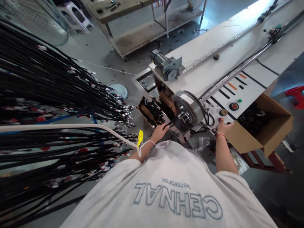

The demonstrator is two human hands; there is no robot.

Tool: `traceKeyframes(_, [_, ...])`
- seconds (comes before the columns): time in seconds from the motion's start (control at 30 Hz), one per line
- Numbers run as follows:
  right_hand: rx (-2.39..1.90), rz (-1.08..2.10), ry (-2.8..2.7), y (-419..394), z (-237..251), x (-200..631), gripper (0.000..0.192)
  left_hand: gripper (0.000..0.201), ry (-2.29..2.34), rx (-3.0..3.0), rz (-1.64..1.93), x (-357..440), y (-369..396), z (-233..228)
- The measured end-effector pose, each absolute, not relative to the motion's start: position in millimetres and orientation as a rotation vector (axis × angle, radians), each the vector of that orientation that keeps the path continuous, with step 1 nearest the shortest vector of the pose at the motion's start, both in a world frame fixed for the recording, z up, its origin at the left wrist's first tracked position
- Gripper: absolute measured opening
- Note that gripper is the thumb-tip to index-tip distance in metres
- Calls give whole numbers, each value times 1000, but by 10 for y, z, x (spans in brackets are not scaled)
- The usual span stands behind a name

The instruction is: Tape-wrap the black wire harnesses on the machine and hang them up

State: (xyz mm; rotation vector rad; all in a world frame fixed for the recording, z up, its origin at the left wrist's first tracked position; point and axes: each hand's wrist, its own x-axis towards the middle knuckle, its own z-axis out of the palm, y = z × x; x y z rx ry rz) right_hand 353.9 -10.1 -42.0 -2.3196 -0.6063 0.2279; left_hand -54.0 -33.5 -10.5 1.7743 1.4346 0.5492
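Two hands, well apart, both at the near end of the white counter [201,72]. Left hand [161,133]: fingers closed on a black cable [175,120], which runs to the hub side of the grey wheel [199,109] at the counter's end. Right hand [223,129]: no grip visible, one finger extended at the small red button [220,119] on the panel, thumb spread off to the side; can't tell if the button is pressed. Tape roll [223,112] just beyond that finger, green button [239,100] further along. Motor [159,60] on the far corner. Open cardboard box [244,137] right of the right hand, dark coils inside. Hanging cable bundles [59,76] fill the left side.
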Motion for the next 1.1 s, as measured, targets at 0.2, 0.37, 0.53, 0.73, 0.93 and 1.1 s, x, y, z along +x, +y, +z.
traceKeyframes(0.2, [-2327, 204, -597, -105, -426, 3535, 90, 39, 1434, 1706, 584, -556, -374, -153])
traceKeyframes(0.37, [-2325, 226, -605, -103, -412, 3532, 89, 36, 1466, 1710, 567, -502, -297, -91])
traceKeyframes(0.53, [-2320, 226, -614, -93, -420, 3532, 89, 27, 1463, 1787, 564, -334, -153, 7])
traceKeyframes(0.73, [-2318, 212, -622, -87, -409, 3550, 88, 26, 1465, 1746, 609, -213, 8, 55])
traceKeyframes(0.93, [-2342, 205, -629, -98, -420, 3552, 88, 30, 1499, 1873, 553, -255, 41, 2])
traceKeyframes(1.1, [-2338, 227, -603, -91, -393, 3518, 89, 35, 1514, 1931, 394, -516, -94, -183])
